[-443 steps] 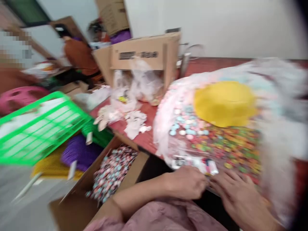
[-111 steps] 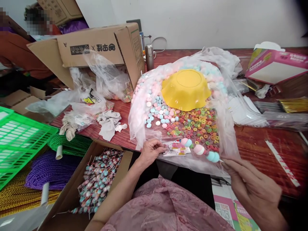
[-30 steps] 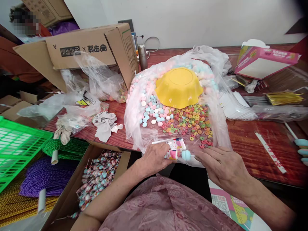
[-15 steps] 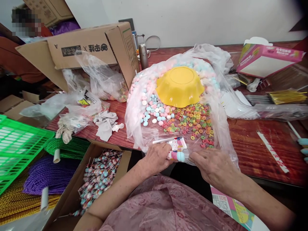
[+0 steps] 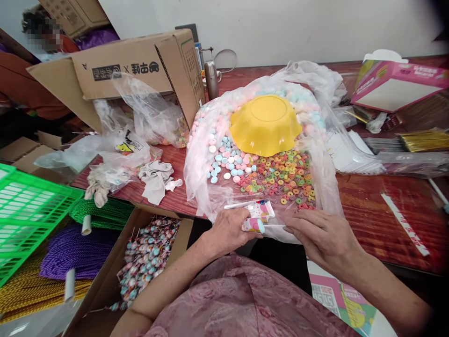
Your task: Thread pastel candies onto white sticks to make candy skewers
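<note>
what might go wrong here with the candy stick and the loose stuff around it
The printed wrapper in the left hand could tear or snag, since a blue candy piece sits right at its mouth.

The thin stick runs bare from there to the fingertips of the right hand, so a crooked push might bend it.

Loose ring candies lie just beyond the right hand and could get knocked about.

A glossy red-brown table (image 5: 365, 220) with wood grain runs along a plain, pale wall (image 5: 298, 28), soft light spreading evenly across the room and catching on the bare tabletop at right, as another light-coloured stretch of wall (image 5: 10, 16) shows at far upper left
</note>
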### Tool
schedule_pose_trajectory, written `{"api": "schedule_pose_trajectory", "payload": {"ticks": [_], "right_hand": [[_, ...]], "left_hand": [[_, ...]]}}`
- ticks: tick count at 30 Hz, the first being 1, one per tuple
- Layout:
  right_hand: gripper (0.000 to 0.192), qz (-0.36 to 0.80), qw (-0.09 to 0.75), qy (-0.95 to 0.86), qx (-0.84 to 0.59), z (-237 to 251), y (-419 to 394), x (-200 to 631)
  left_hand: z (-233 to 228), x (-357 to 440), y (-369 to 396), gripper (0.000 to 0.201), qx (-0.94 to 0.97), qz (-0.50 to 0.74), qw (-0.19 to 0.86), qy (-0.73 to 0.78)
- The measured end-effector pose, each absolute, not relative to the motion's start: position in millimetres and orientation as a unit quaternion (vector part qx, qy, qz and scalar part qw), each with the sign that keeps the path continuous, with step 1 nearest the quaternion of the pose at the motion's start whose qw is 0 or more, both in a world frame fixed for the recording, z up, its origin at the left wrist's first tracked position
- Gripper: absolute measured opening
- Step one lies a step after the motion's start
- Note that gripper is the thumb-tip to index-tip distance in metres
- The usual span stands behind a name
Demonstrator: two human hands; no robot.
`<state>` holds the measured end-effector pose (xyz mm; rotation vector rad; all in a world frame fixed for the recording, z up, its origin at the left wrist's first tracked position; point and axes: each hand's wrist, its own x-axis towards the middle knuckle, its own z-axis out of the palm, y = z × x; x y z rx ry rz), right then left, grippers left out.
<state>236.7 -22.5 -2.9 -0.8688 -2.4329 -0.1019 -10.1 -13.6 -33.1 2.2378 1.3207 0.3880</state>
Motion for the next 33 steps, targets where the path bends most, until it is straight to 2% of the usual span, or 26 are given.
{"api": "schedule_pose_trajectory", "payload": {"ticks": [5, 8, 10, 13, 14, 18, 20, 25, 28, 30, 31, 33], "right_hand": [[0.021, -0.083, 0.210, -0.920, -0.322, -8, -27, 214], [0.016, -0.070, 0.185, -0.927, -0.319, -14, -25, 203], [0.013, -0.055, 0.180, -0.932, -0.309, -15, -20, 204], [0.019, -0.046, 0.195, -0.933, -0.298, -9, -11, 215], [0.021, -0.045, 0.203, -0.933, -0.295, -5, -9, 219], [0.023, -0.041, 0.214, -0.940, -0.262, 11, -3, 223], [0.023, -0.049, 0.218, -0.942, -0.249, 15, 0, 220], [0.024, -0.041, 0.255, -0.923, -0.284, 5, 11, 214], [0.016, 0.049, 0.390, -0.855, -0.339, -8, 7, 212], [0.027, 0.138, 0.504, -0.744, -0.417, -19, -2, 205], [0.029, 0.184, 0.540, -0.688, -0.449, -25, -8, 201], [0.016, 0.266, 0.559, -0.623, -0.478, -35, -18, 190]], "left_hand": [[-32, 8, -17, 0.034, 0.824, 0.156, 0.318, 0.442], [-28, 12, -20, 0.026, 0.789, 0.193, 0.409, 0.416], [-21, 6, -18, 0.038, 0.729, 0.242, 0.500, 0.401], [-10, -11, -9, 0.068, 0.610, 0.298, 0.626, 0.384], [-7, -16, -5, 0.069, 0.578, 0.297, 0.660, 0.377], [-8, -22, 3, 0.044, 0.499, 0.214, 0.760, 0.358], [-15, -12, -1, 0.040, 0.440, 0.221, 0.790, 0.366], [-30, 19, -14, 0.037, 0.339, 0.372, 0.759, 0.413], [-35, 28, -13, 0.037, 0.336, 0.445, 0.705, 0.438], [-37, 31, -11, 0.034, 0.339, 0.490, 0.668, 0.446], [-37, 32, -10, 0.031, 0.345, 0.507, 0.651, 0.446], [-38, 34, -10, 0.027, 0.367, 0.526, 0.627, 0.441]]}}
